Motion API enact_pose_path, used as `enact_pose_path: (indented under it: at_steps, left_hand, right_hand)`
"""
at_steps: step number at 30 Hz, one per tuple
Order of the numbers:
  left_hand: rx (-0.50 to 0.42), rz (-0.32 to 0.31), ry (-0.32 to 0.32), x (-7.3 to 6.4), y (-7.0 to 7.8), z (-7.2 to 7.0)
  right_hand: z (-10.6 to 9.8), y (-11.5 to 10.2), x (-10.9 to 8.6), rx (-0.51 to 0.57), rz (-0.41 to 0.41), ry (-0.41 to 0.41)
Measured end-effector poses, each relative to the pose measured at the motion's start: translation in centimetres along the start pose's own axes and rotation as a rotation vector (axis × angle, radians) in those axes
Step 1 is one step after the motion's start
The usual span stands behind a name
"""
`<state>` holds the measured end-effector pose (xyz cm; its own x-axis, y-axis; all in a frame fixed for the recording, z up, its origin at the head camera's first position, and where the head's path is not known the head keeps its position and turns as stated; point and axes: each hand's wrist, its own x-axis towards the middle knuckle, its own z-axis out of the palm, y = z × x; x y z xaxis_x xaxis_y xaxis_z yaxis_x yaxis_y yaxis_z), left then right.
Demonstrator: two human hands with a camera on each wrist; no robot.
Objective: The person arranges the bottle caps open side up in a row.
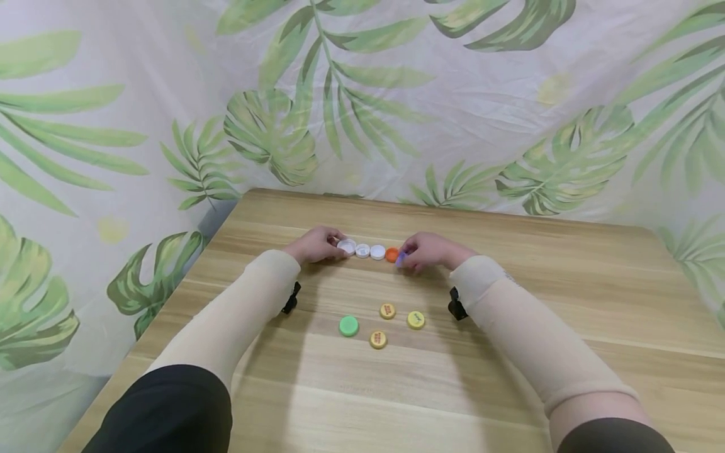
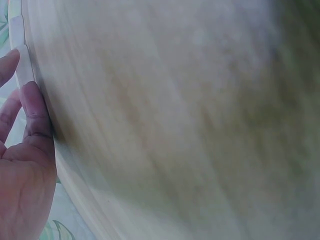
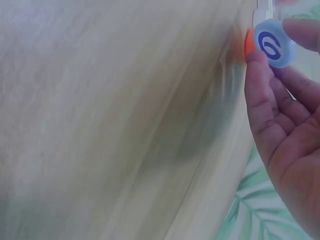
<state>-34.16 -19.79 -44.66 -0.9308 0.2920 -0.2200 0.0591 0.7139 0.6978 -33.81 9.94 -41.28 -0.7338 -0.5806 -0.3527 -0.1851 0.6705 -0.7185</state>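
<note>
In the head view, bottle caps form a row at the back of the table: a large white cap (image 1: 347, 246) at the left end, two smaller white caps (image 1: 362, 251), then an orange cap (image 1: 392, 254). My left hand (image 1: 319, 245) grips the large white cap at its edge, thumb and finger against it in the left wrist view. At the other end my right hand (image 1: 428, 250) pinches a light blue cap (image 3: 270, 44) with a dark blue mark on its top. It is tilted up on edge beside the orange cap.
Nearer me on the wooden table (image 1: 362, 402) lie a green cap (image 1: 348, 326), a yellow cap (image 1: 416, 320) and two golden caps with red print (image 1: 387, 311). A leaf-patterned cloth (image 1: 362, 113) hangs behind the table's far edge.
</note>
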Motion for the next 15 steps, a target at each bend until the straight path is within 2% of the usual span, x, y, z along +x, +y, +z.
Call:
enact_pose_path:
  at_steps: [7, 15]
  left_hand:
    - [-0.004, 0.001, -0.002, -0.1, 0.1, -0.1]
    - [-0.01, -0.009, -0.008, -0.1, 0.1, -0.1]
  right_hand:
    - [-0.6, 1.3, -0.1, 0.071, 0.017, 0.053]
    - [-0.3, 2.0, -0.4, 0.028, 0.04, 0.145]
